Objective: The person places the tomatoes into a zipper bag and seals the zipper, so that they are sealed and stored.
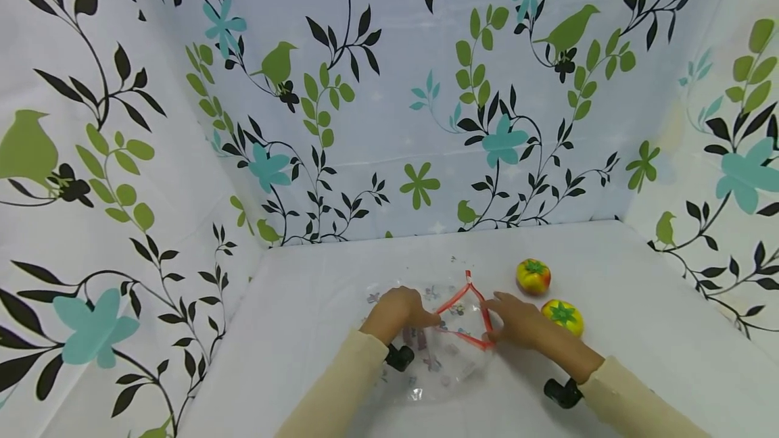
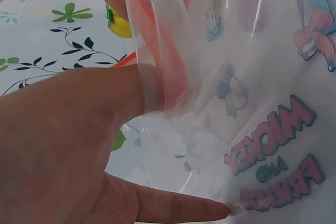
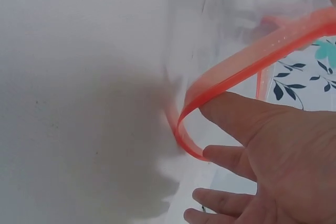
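A clear plastic bag (image 1: 426,365) with printed cartoon figures lies on the white table, its red-edged mouth (image 1: 453,300) spread apart. My left hand (image 1: 398,313) is at the left side of that mouth; in the left wrist view the thumb of this hand (image 2: 68,124) is under the film by the red edge, and a straight finger touches the bag (image 2: 283,129). On the right side, my right hand (image 1: 526,323) touches the rim. Spread, fairly straight fingers of this hand (image 3: 294,166) show in the right wrist view, two of them against the red strip (image 3: 231,77).
Two toy fruits, red-yellow with green tops, are on the table right of the bag: one farther back (image 1: 533,277), the other (image 1: 562,316) just behind my right hand and wrist. Patterned cloth walls (image 1: 389,120) with leaves and birds stand at the back and both sides.
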`<state>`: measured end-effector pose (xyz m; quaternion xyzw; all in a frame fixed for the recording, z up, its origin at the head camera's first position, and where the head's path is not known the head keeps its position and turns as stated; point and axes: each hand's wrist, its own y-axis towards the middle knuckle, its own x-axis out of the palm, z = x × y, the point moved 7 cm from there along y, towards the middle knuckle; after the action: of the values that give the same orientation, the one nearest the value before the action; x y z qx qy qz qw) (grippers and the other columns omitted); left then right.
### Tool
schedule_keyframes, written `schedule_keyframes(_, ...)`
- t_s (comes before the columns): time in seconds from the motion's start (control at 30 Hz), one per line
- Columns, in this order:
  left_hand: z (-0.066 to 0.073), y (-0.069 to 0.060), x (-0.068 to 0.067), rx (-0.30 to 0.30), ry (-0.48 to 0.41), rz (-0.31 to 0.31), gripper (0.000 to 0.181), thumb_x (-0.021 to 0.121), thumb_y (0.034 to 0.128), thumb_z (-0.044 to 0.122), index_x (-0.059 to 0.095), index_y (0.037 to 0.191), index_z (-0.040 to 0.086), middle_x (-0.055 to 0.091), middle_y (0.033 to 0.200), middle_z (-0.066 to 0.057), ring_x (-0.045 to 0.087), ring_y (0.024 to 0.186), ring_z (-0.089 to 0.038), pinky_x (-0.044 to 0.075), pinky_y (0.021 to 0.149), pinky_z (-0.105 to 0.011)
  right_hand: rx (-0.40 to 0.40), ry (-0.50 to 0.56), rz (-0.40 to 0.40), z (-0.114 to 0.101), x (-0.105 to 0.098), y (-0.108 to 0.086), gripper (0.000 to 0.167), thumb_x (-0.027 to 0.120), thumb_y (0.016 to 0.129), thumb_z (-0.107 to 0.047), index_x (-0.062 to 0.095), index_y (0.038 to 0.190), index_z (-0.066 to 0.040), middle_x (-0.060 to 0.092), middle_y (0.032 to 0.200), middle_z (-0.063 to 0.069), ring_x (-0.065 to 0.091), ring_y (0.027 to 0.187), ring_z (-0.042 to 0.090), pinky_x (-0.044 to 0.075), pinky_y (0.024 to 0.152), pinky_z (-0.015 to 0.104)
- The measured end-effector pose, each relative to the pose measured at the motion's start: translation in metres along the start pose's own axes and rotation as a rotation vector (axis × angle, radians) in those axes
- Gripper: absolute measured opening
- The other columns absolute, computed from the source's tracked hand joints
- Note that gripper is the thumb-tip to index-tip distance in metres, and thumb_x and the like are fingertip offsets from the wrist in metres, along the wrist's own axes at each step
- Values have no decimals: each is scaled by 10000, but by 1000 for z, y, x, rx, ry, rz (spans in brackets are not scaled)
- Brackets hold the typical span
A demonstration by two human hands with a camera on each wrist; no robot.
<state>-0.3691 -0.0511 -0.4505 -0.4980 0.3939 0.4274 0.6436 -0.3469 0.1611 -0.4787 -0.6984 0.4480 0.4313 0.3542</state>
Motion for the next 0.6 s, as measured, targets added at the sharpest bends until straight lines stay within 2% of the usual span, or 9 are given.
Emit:
schedule_keyframes(0.23,-6,4,2,-25,-38,-26,637,730,885,608,754,1163,36,692,1059,-99,603,892,-241,579,938,-480,-34,67,4,-4,-8,-3,594,837,910,-337,649,1431,-123,510,1551,238,475,1425,480,468,1076,661)
schedule_keyframes(0.47,-9,4,1,-17,-48,-29,657,732,881,617,741,1175,29,689,1044,-97,594,885,-242,570,926,-474,-94,101,85,-3,-34,-18,571,832,923,-299,640,1426,-107,620,1448,158,550,1366,410,510,1060,598)
schedule_keyframes(0.6,-12,5,2,-26,-70,-34,648,738,877,612,742,1155,26,673,991,-92,595,873,-253,577,890,-478,-105,107,91,8,-49,-24,652,817,927,-384,593,1472,-105,596,1476,159,530,1382,413,488,1076,621)
